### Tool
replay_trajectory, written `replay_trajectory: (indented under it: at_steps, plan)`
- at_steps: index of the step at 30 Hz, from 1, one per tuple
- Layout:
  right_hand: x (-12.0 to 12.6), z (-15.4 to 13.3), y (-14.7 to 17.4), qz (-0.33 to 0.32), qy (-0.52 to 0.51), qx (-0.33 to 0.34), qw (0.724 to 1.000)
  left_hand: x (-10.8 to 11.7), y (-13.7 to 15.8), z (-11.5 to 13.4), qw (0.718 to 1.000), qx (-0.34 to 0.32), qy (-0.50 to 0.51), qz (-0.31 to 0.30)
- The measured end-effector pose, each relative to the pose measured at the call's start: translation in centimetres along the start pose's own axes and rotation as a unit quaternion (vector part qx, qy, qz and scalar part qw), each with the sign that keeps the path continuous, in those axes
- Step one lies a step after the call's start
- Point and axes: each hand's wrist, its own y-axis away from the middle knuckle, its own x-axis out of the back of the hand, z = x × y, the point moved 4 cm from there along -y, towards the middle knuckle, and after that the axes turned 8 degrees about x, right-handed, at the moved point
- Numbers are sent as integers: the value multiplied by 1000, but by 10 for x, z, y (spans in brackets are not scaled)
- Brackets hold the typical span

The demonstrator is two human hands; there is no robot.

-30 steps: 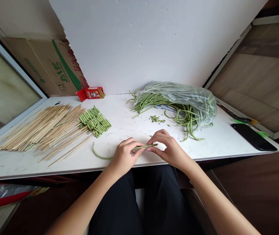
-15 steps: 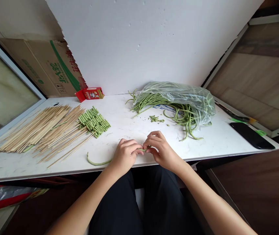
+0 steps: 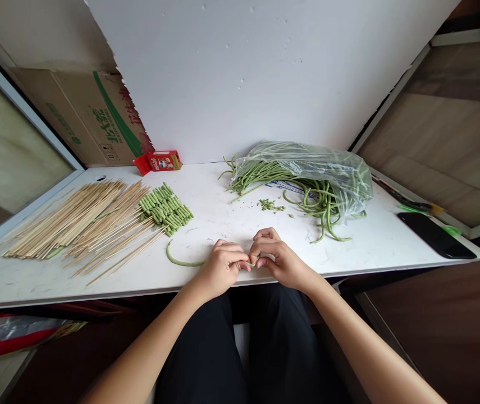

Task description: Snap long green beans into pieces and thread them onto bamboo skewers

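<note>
Both hands meet at the table's front edge over one long green bean. My left hand is closed on it, and the bean's curved tail runs out to the left along the tabletop. Thumb and fingers of my right hand pinch the bean's other end, right beside the left fingertips; most of that end is hidden. To the left, cut bean pieces lie in neat rows threaded on bamboo skewers. Small bean tips are scattered beyond my right hand.
A clear plastic bag of long beans lies at the back right. Loose skewers are piled at the left. A red box stands at the back, and a black phone rests near the right edge. White board walls the back.
The bean's loose tail has drawn in to the right, with less of it showing left of my left hand. My fingertips have come closer together. The view has shifted slightly.
</note>
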Motion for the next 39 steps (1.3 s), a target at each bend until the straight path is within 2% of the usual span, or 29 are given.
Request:
replay_trajectory:
  at_steps: [4,6,9,12,16,22,26,32,39]
  plan:
    - [7,3,1,-13,-28,-4,1000,7,-3,-4,999,16,37,-1]
    - [16,6,2,6,-6,-5,1000,13,-5,-4,996,31,79,10]
    - [31,15,6,86,78,-18,993,14,-6,-2,989,42,139,15]
    - [41,30,14,168,183,-49,967,9,-6,-6,983,53,176,26]
    - [44,48,22,189,261,-81,943,5,-6,-16,986,60,149,35]
    - [45,60,28,184,290,-113,933,10,-5,-16,995,35,65,62]
    - [44,57,26,171,282,-121,936,7,-4,-16,995,42,54,70]
    - [46,38,18,207,269,-108,934,7,-3,-20,993,60,42,97]
    - [33,13,9,217,227,-80,946,10,-2,-15,992,51,25,108]
